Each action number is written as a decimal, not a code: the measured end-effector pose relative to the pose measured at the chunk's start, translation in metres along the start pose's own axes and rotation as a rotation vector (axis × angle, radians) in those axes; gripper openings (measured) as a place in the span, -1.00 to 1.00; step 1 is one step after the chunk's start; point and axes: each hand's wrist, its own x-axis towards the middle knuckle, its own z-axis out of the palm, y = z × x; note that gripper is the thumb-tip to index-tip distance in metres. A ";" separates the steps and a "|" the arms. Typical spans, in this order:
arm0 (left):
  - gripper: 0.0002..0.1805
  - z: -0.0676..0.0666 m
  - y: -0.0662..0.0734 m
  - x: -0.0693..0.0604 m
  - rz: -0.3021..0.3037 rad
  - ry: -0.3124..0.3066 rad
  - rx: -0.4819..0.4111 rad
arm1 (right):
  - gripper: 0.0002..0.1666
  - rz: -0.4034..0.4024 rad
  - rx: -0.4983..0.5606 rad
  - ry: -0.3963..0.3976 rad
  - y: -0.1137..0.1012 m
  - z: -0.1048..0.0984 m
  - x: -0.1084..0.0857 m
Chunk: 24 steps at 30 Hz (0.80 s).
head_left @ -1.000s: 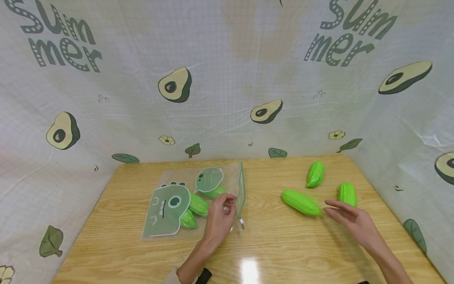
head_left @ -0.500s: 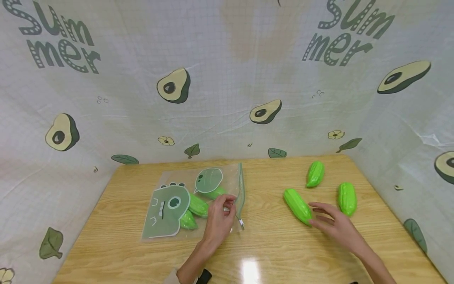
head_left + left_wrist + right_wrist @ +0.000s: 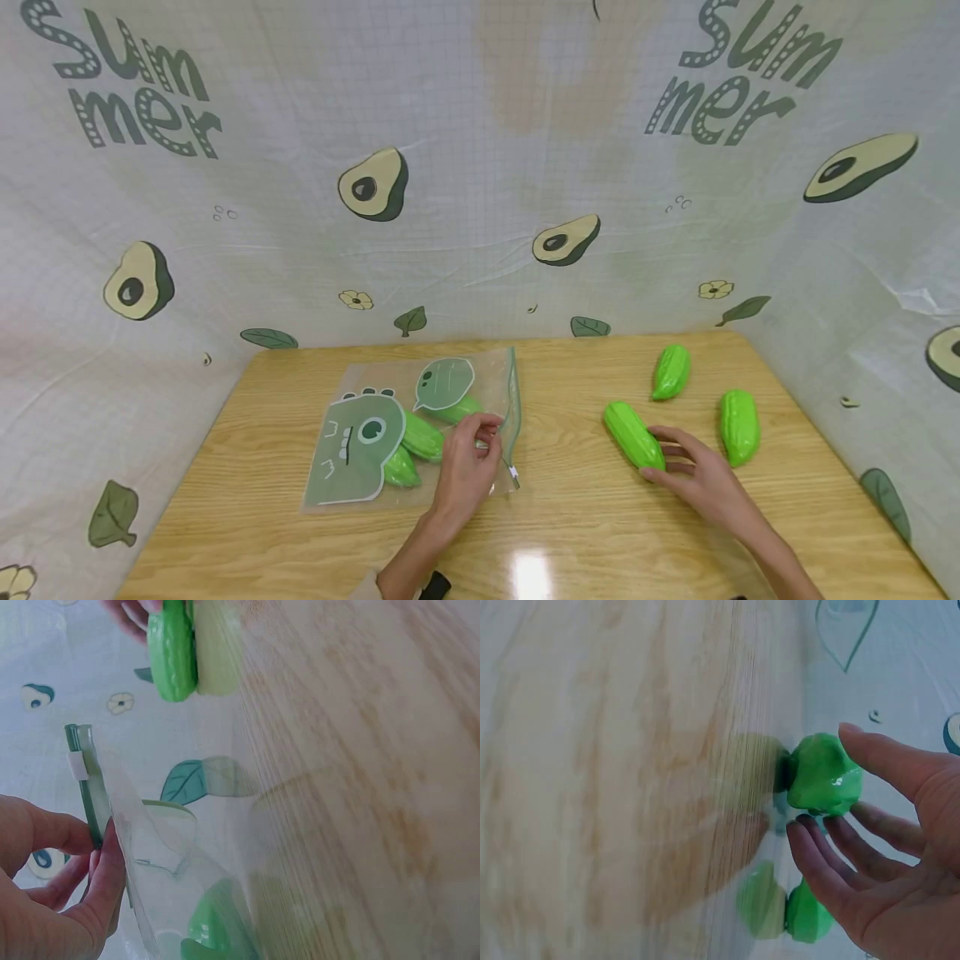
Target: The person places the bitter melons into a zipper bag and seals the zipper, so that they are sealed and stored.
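A clear zip bag (image 3: 480, 375) with a green dinosaur print lies on the table, with green bitter melons (image 3: 423, 435) inside. My left hand (image 3: 467, 467) pinches the bag's green-edged mouth, as the left wrist view also shows; the white slider (image 3: 77, 766) sits on that edge. On the right, my right hand (image 3: 693, 475) has its thumb and fingers around the near end of a loose bitter melon (image 3: 633, 433). That melon rests on the table. In the right wrist view, the thumb is on one side of the melon (image 3: 825, 776) and the fingertips on the other.
Two more bitter melons lie beyond and beside the right hand, one at the back (image 3: 671, 372) and one to the right (image 3: 740, 427). A printed cloth (image 3: 465, 167) hangs behind the wooden table (image 3: 555, 517) and along its sides.
My right hand has moved left and closer to the melon, which has swung to point more toward me. The left hand and the bag have stayed in place.
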 end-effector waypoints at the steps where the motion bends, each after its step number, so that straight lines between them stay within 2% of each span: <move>1: -0.82 0.000 0.000 0.000 0.000 0.001 0.000 | -0.31 0.006 -0.015 0.003 0.000 0.001 0.000; 7: -0.80 0.001 0.001 0.000 -0.004 0.003 0.000 | -0.37 0.019 -0.066 0.022 0.002 0.003 0.001; 17: -0.80 0.001 0.001 0.000 -0.001 0.005 0.001 | -0.42 0.031 -0.063 0.024 0.001 0.002 0.003; 24: -0.81 0.000 0.001 0.000 0.006 0.010 0.002 | -0.39 0.078 -0.052 -0.019 -0.004 -0.001 0.006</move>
